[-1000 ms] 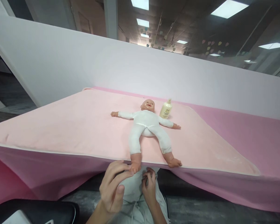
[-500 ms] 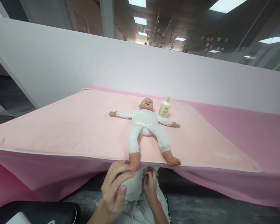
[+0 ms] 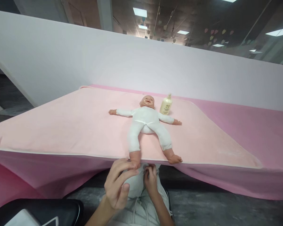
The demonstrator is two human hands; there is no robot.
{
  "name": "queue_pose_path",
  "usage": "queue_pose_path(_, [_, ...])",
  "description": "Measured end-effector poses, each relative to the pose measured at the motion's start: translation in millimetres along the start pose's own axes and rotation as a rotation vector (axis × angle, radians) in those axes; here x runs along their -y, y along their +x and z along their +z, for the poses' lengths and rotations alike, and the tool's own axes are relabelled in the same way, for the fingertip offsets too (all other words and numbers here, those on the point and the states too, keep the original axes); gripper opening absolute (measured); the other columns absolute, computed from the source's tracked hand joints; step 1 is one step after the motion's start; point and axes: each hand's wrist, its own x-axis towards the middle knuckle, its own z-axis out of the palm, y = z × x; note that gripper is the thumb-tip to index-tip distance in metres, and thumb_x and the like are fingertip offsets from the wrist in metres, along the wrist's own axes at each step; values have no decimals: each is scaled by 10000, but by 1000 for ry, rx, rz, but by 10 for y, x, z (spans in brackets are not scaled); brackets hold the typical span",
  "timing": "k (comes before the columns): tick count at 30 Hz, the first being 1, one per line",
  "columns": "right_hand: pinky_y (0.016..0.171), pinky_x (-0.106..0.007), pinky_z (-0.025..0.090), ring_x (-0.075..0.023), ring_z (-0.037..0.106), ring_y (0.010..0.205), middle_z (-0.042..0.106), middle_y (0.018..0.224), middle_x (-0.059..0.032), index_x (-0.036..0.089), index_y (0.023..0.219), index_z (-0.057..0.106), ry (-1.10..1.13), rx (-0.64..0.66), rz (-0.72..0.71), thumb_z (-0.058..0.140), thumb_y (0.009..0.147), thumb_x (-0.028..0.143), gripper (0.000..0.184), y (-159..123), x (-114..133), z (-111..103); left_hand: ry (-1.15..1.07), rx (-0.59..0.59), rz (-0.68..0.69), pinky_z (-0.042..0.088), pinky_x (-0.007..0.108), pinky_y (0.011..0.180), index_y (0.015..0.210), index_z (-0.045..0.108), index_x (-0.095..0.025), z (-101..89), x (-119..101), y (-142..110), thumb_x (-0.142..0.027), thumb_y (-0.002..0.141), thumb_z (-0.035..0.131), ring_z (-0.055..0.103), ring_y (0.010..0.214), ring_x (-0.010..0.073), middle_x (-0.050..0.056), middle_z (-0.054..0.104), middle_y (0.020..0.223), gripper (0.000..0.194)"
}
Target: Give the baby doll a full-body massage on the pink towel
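A baby doll (image 3: 146, 125) in a white suit lies on its back on a light pink towel (image 3: 73, 122), arms spread, feet at the near edge. My left hand (image 3: 118, 185) reaches up below that edge, fingers curled, fingertips touching the doll's foot (image 3: 135, 157). My right hand (image 3: 151, 182) sits just right of it in front of my lap, fingers curled inward; whether it holds anything is hidden. A cream lotion bottle (image 3: 166, 105) stands beside the doll's head.
The towel covers a table draped in a darker pink cloth (image 3: 261, 131). A white partition wall (image 3: 108, 59) runs behind it. A black chair part (image 3: 35, 212) is at the lower left. Grey floor shows below.
The view has tilted slightly, so the doll and table sit a little higher in the frame. Both hands stay close below the doll's foot, barely moved.
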Motion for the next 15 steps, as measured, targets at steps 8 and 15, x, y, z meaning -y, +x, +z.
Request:
queue_pose_path(8, [763, -274, 464, -172, 539, 903, 504, 918, -74, 189, 801, 574, 25, 95, -7, 355, 708, -20, 316, 1, -34, -50, -15, 34, 18, 487, 424, 802, 980, 639, -151, 34, -29, 10, -256, 900, 336, 582, 888, 216, 110, 615, 963, 331])
queue_pose_path(15, [817, -277, 473, -166, 552, 973, 524, 988, -84, 186, 792, 589, 27, 115, -68, 345, 682, -43, 352, 6, -54, -63, 15, 68, -71, 501, 448, 809, 976, 658, -211, 7, 12, -110, -386, 911, 264, 604, 874, 226, 84, 628, 975, 436])
